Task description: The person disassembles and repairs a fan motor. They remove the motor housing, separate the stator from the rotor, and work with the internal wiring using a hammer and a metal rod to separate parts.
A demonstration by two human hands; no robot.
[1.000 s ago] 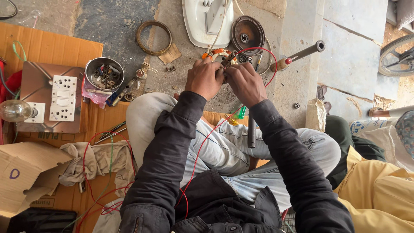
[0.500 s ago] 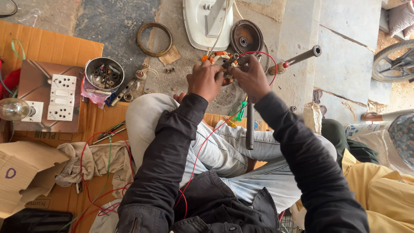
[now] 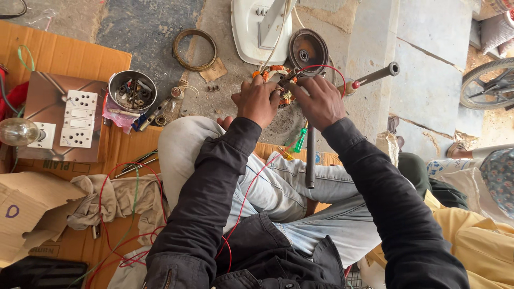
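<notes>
My left hand and my right hand are closed around a fan motor stator with copper windings and orange insulation, held over my knees. A red wire loops over my right hand and another red strand trails down across my lap. A thin dark probe lies between my fingers at the windings. Which hand grips the probe is hard to tell. A green-handled screwdriver and a dark metal rod rest on my leg.
On the ground lie a round motor cover, a white fan housing, a rusty ring, a steel bowl of small parts and a shaft with a handle. A switchboard with a bulb sits on cardboard. Another person sits at the right.
The view has shifted slightly. My hands have kept working at the stator in the same place, with small finger movements only.
</notes>
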